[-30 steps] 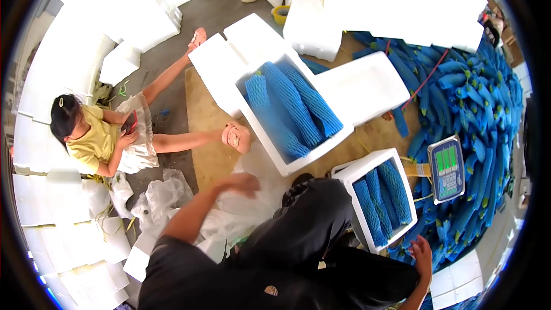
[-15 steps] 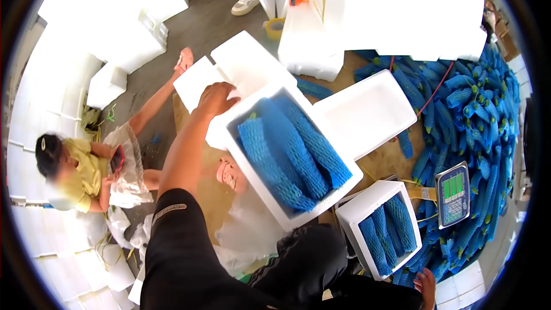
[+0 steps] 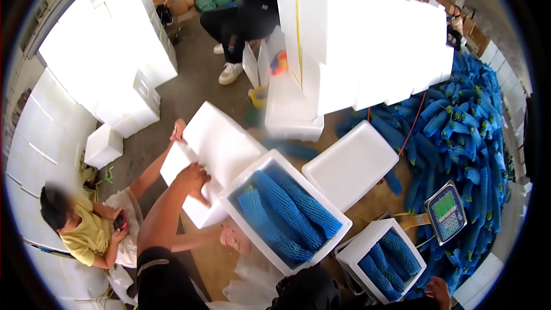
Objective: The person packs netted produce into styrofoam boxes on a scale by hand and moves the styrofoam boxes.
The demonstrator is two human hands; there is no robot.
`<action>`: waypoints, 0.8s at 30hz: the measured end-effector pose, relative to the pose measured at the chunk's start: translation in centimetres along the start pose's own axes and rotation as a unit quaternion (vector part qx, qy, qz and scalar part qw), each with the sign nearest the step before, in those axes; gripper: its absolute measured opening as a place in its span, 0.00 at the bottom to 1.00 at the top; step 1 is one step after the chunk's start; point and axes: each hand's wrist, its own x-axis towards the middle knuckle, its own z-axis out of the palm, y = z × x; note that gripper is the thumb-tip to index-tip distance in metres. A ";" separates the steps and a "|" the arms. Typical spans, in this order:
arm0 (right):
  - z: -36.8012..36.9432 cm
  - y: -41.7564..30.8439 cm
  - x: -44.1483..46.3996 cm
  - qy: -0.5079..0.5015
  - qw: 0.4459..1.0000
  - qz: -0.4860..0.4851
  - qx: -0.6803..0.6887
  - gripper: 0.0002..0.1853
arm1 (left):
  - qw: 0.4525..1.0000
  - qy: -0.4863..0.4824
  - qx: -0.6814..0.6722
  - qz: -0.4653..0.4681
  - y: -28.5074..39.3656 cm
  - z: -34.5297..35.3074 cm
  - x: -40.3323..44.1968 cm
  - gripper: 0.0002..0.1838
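Note:
My left hand [image 3: 193, 181] lies on a white foam box [image 3: 198, 209], fingers spread and thumb apart. Beside it stands a second white foam box [image 3: 221, 138]. Nearer to me is an open foam box [image 3: 244, 231] with several long green-tipped vegetables in blue foam netting [image 3: 287, 209], their exact kind hidden by the sleeves. At the lower right, my right hand [image 3: 439, 291] is partly in view, fingers loosely apart and nothing visible in them. It is nearest to a smaller open foam box [image 3: 350, 257] holding more netted vegetables [image 3: 393, 261], which sits by a digital scale display [image 3: 445, 212].
A white foam lid or box [image 3: 350, 166] lies beyond the open box. A large pile of netted vegetables [image 3: 465, 138] covers the right side. Stacked foam boxes [image 3: 367, 40] stand ahead. A seated person [image 3: 86, 229] holds a phone on the left; another person [image 3: 247, 11] sits ahead.
The view has tilted up, so the boxes appear lower and more of the room shows. My left hand still rests at the white foam box. My right hand appears slightly farther right.

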 end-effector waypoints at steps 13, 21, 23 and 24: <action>4.2 -7.2 -0.2 0.131 0.959 -0.182 -0.176 0.28 | 0.958 0.167 0.036 -0.232 2.5 -2.7 -15.0 0.43; 15.4 -26.5 -12.1 0.083 0.919 -0.366 -0.118 0.25 | 0.921 0.353 0.035 -0.163 12.6 -23.1 -17.6 0.39; 17.9 -30.8 -16.8 0.054 0.892 -0.431 -0.123 0.29 | 0.907 0.410 0.048 -0.078 18.1 -27.8 -15.5 0.40; 18.9 -32.0 -18.8 0.037 0.877 -0.465 -0.115 0.32 | 0.900 0.431 0.053 -0.032 21.1 -29.4 -14.4 0.40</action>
